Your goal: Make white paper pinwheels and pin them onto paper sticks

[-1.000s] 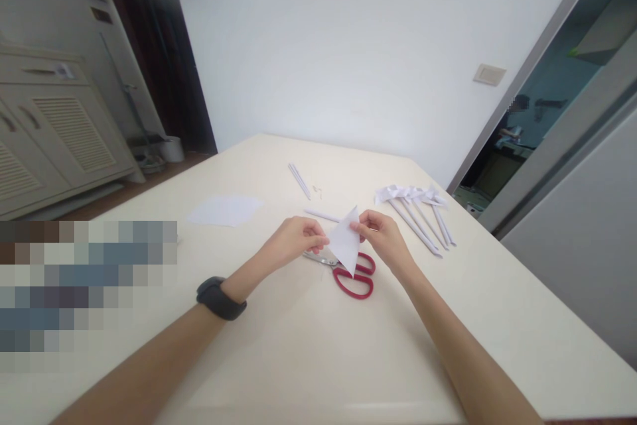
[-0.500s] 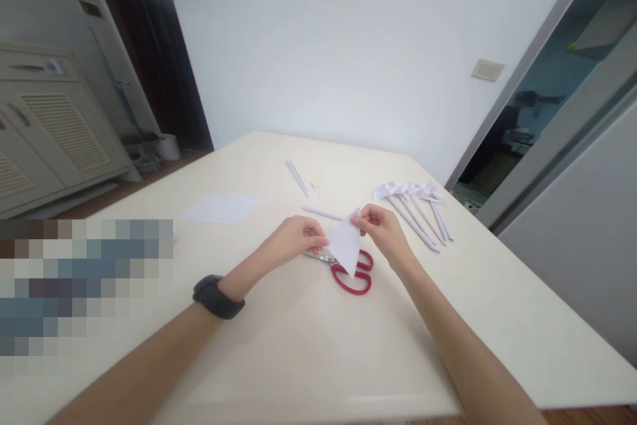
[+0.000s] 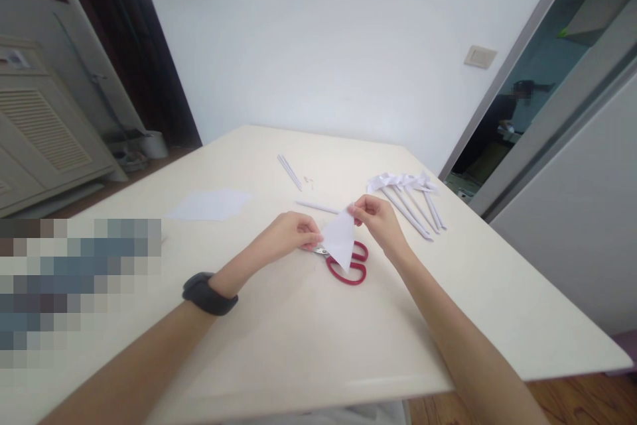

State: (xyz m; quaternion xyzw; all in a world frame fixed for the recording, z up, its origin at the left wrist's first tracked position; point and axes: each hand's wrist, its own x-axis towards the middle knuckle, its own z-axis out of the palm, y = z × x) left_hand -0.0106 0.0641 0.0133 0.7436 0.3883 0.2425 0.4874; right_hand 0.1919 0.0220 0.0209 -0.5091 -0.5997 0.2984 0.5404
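Observation:
A small white piece of paper [image 3: 339, 239], roughly triangular, is stretched between my two hands above the table. My left hand [image 3: 293, 234] pinches its left corner. At the upper right corner, the thumb and fingers of my right hand [image 3: 374, 218] are closed on the same paper. Beneath it lie red-handled scissors [image 3: 351, 280], their blades pointing left and partly hidden by my left hand and the paper. Just behind the paper rests a thin rolled paper stick [image 3: 318, 207].
White sheets [image 3: 212, 205] lie at the left of the cream table [image 3: 279, 359]. Several thin paper sticks [image 3: 289, 173] and tiny scraps [image 3: 308, 182] sit further back. At the right are rolled sticks with crumpled paper tops [image 3: 405, 196]. A person [image 3: 505, 113] is beyond the doorway.
The whole view has shifted a little, so things on the table appear slightly further left and higher. Both hands keep their hold on the paper, which has barely changed its angle.

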